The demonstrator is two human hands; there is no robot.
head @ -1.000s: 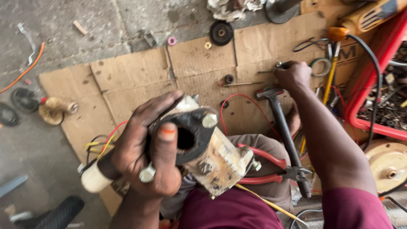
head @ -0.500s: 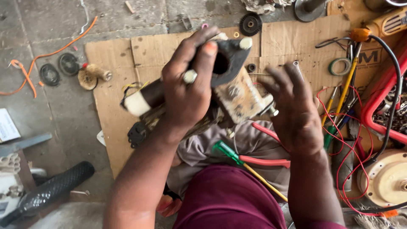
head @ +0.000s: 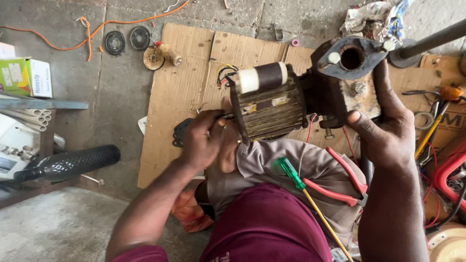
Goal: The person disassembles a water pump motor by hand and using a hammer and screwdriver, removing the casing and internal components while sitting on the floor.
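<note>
While both hands, left (head: 204, 140) and right (head: 386, 133), grip the pump motor (head: 291, 99), nothing sits inside its port.

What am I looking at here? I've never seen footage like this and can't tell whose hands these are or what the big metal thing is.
The camera sits on a person's head and looks down at their own lap and hands. The right hand grips the pump end of a small, worn electric motor pump; the left hand touches its finned motor end. Red-handled pliers and a green-handled screwdriver lie on the lap. Underneath lies flattened cardboard on a concrete floor, with orange wire and two dark discs at its far edge.
</note>
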